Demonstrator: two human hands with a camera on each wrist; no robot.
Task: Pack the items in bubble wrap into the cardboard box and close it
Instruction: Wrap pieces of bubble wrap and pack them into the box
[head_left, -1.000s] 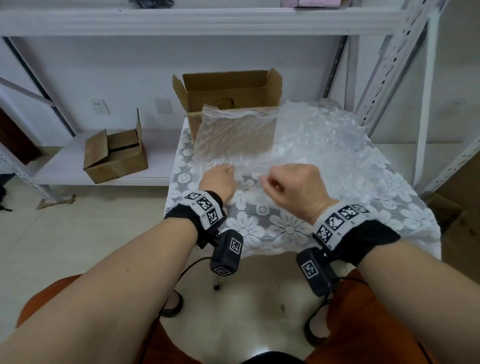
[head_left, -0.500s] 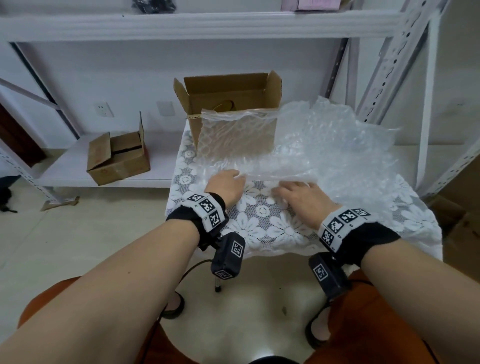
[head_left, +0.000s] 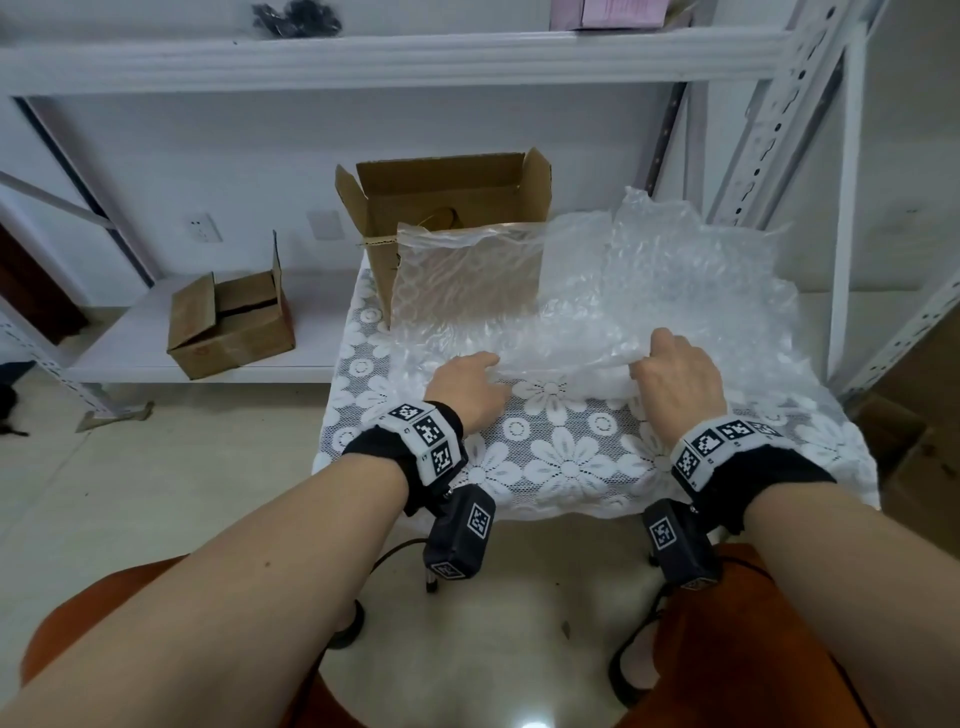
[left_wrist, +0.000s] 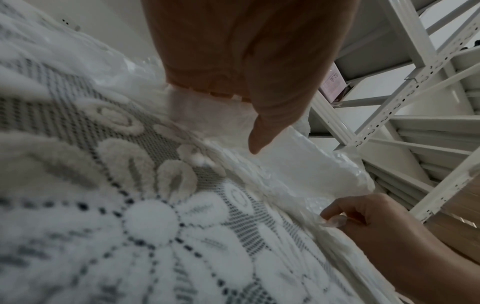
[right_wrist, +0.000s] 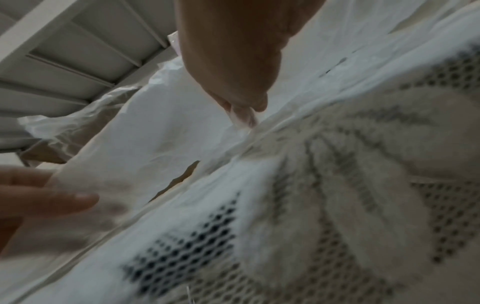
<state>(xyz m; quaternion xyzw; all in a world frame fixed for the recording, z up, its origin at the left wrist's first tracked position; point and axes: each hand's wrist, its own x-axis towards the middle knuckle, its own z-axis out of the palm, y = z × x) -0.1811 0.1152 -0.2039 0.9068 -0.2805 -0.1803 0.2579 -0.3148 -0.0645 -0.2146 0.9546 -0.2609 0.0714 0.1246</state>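
Note:
A large sheet of clear bubble wrap (head_left: 649, 280) lies over the small table's lace cloth (head_left: 561, 457) and leans against the open cardboard box (head_left: 447, 197) at the back. Something rounded and brown shows inside the box. My left hand (head_left: 483, 364) rests at the wrap's near edge, its fingers straight and their tips under the film (left_wrist: 207, 107), thumb free. My right hand (head_left: 654, 353) pinches the same edge further right and lifts it; the pinch shows in the left wrist view (left_wrist: 330, 220) and the right wrist view (right_wrist: 244, 113).
A second, smaller cardboard box (head_left: 228, 322) sits on the low shelf at the left. White metal shelf uprights (head_left: 753, 130) stand close behind and right of the table. More cardboard (head_left: 914, 457) lies on the floor at the right.
My right hand, flat on the wrap's edge half a second ago, now pinches it further right and lifts it. The wrap's right side has billowed upward. My left hand has barely moved.

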